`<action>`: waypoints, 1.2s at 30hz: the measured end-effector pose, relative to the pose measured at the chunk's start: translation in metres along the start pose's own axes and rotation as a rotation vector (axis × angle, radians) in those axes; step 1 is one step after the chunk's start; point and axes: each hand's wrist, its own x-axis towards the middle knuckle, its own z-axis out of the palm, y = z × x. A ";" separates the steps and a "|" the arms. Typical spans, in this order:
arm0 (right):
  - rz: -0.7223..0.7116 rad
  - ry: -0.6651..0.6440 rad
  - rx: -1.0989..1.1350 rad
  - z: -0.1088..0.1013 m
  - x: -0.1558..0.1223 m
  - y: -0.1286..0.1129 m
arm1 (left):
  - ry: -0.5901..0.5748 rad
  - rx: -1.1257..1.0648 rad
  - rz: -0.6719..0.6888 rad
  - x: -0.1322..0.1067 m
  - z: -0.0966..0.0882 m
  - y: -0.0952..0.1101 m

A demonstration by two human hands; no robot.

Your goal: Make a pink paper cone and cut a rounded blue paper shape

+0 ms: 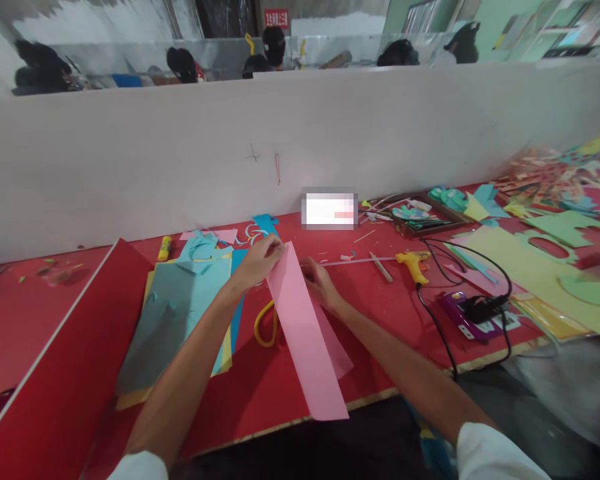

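Observation:
A long sheet of pink paper (pixel 307 333), folded lengthwise, slants from the middle of the red table down over its front edge. Its lower flap stands apart from the upper layer on the right side. My left hand (pixel 264 259) pinches the far top corner of the paper. Beside the far right edge, my right hand (pixel 321 283) has its fingers curled at the paper, and the sheet partly hides them. Under the paper's left side lie scissors with a yellow handle loop (pixel 266 325); their blades are hidden.
Stacked blue and yellow paper (pixel 180 313) lies left, beside a red divider (pixel 75 353) and a glue stick (pixel 165 248). To the right are a yellow glue gun (pixel 413 265), a purple power strip (pixel 473 317) with black cables, a tray (pixel 445 217) and paper scraps. A white partition (pixel 155 160) stands behind.

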 end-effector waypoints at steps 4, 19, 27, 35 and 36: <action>0.138 0.107 0.038 -0.010 0.007 0.004 | 0.058 -0.014 0.032 0.002 -0.005 -0.007; -0.117 0.130 -0.247 -0.021 0.008 0.000 | -0.031 -0.041 0.005 0.001 -0.013 -0.005; -0.282 -0.100 -0.625 -0.018 -0.007 0.000 | -0.046 0.289 -0.035 -0.010 -0.010 -0.001; -0.330 -0.070 -0.761 -0.015 -0.013 -0.004 | -0.039 0.194 -0.116 -0.006 -0.002 -0.015; -0.319 -0.067 -0.734 -0.014 -0.013 -0.005 | -0.035 0.133 -0.107 -0.004 -0.001 -0.018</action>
